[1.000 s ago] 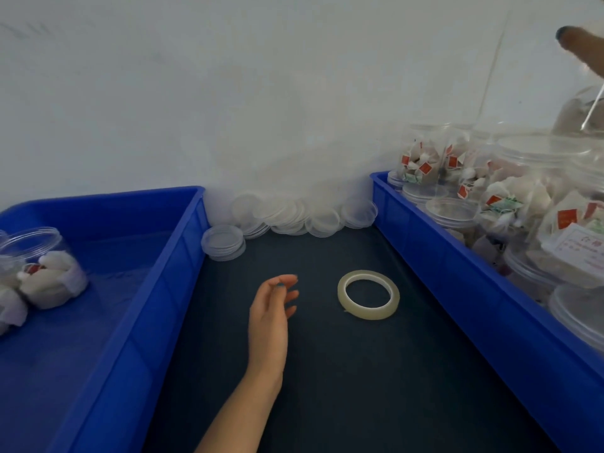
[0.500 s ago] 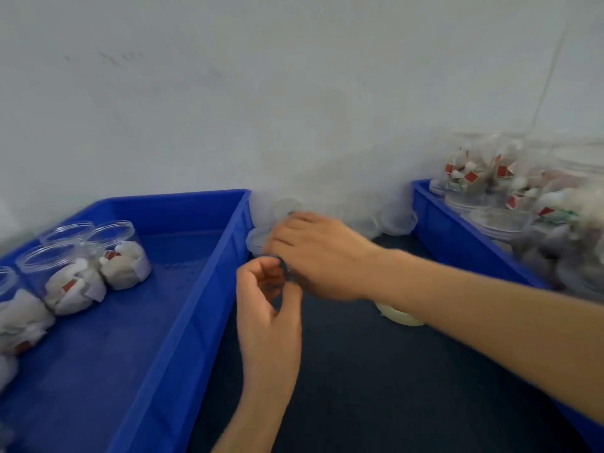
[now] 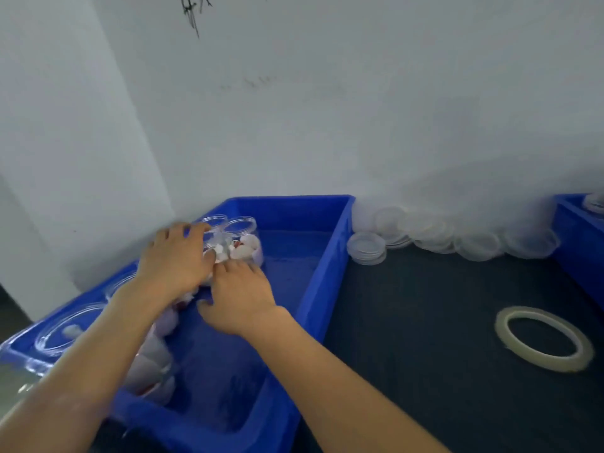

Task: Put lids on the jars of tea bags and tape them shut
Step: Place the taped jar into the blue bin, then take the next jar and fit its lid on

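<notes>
Both my hands reach into the left blue bin point(image 3: 330, 273). My left hand point(image 3: 175, 259) lies over a clear jar of tea bags, fingers curved round its top; most of that jar is hidden. My right hand point(image 3: 240, 294) stretches its fingers to the base of the neighbouring open jar point(image 3: 245, 238), which holds white tea bags with red tags. More open jars point(image 3: 65, 328) stand at the bin's near left. A roll of clear tape point(image 3: 552, 362) lies flat on the dark mat point(image 3: 425, 322). A stack of clear lids point(image 3: 366, 248) sits beside the bin.
A row of loose clear lids point(image 3: 457, 237) leans along the white wall behind the mat. A second blue bin point(image 3: 575, 243) shows its corner at the far right. The wall closes off the back and the left.
The view has swung left. Both hands moved from the middle of the mat into the left bin and onto the jars. The tape roll stays where it lay.
</notes>
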### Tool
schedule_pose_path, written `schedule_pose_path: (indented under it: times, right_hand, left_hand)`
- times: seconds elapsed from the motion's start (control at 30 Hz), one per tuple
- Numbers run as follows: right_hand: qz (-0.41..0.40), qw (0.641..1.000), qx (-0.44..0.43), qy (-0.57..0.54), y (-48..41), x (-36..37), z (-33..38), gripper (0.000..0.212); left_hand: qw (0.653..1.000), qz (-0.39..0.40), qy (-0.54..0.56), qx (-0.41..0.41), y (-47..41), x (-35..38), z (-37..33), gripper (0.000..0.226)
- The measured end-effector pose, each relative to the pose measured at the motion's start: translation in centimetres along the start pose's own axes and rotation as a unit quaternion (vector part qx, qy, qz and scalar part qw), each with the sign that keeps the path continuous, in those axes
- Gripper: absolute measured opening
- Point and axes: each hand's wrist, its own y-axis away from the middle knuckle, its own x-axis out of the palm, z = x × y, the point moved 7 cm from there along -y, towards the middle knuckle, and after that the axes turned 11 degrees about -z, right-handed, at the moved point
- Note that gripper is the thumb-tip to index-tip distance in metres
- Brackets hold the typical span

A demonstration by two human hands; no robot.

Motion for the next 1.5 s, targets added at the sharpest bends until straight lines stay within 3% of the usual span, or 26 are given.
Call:
schedule_pose_path:
  times: [0.13, 0.27, 0.37, 0.57, 0.7, 0.83, 0.97, 1.03, 1.1, 1.17, 1.27, 1.4, 1.5]
  right_hand:
    - [0.025, 0.998, -0.01, 0.057, 1.1, -1.5, -0.2, 0.067]
    - [-0.013, 0.999, -0.01, 0.028, 1.7, -2.7, -0.2, 0.068]
    - [-0.056, 0.998, -0.019, 0.001, 1.6, -3.3, 0.3, 0.068]
    - [-0.059, 0.998, -0.002, 0.017, 1.5, -3.9, -0.2, 0.086]
    - [-0.036, 0.999, 0.012, 0.039, 1.4, -3.4, -0.5, 0.092]
    - [0.011, 0.997, 0.044, 0.057, 1.4, -2.6, -1.3, 0.101]
    - [0.065, 0.991, 0.096, 0.069, 1.6, -1.8, -2.2, 0.111]
    - [0.079, 0.988, 0.122, 0.054, 1.6, -1.5, -2.6, 0.111]
    - [0.081, 0.987, 0.134, 0.034, 1.6, -1.4, -2.8, 0.11]
    - [0.053, 0.988, 0.146, -0.003, 1.5, -1.8, -2.9, 0.108]
    - [-0.078, 0.98, 0.155, -0.101, 1.2, -4.0, -2.5, 0.103]
    - [-0.29, 0.927, 0.127, -0.201, 2.1, -9.1, -2.5, 0.097]
    - [-0.377, 0.883, 0.086, -0.266, 4.0, -13.1, -4.7, 0.1]
  left_hand:
    - [0.992, 0.071, -0.107, -0.005, -3.2, 5.4, 3.1, 0.083]
    - [0.986, 0.128, -0.101, -0.034, -3.7, 9.0, 3.1, 0.091]
    - [0.989, 0.092, -0.108, -0.031, -4.2, 8.7, 2.7, 0.076]
    - [0.987, -0.021, -0.157, 0.003, -4.4, 6.4, 2.2, 0.034]
    - [0.997, 0.043, 0.014, 0.07, -4.0, 6.9, 0.3, 0.03]
    - [0.989, 0.07, 0.062, 0.117, -3.2, 6.3, -1.5, 0.029]
    - [0.965, 0.155, 0.204, 0.052, -2.2, 6.6, -1.5, 0.073]
    - [0.949, 0.205, 0.235, 0.038, -1.5, 6.9, -1.8, 0.082]
    - [0.953, 0.198, 0.226, 0.046, -1.2, 6.8, -2.1, 0.082]
    - [0.962, 0.154, 0.219, 0.047, -1.2, 5.8, -2.5, 0.081]
    - [0.95, 0.06, 0.305, 0.022, -1.1, 3.0, -3.2, 0.078]
    - [0.921, -0.098, 0.374, 0.053, 0.7, -2.7, -6.2, 0.078]
    - [0.909, -0.158, 0.374, 0.096, 2.8, -6.3, -10.0, 0.085]
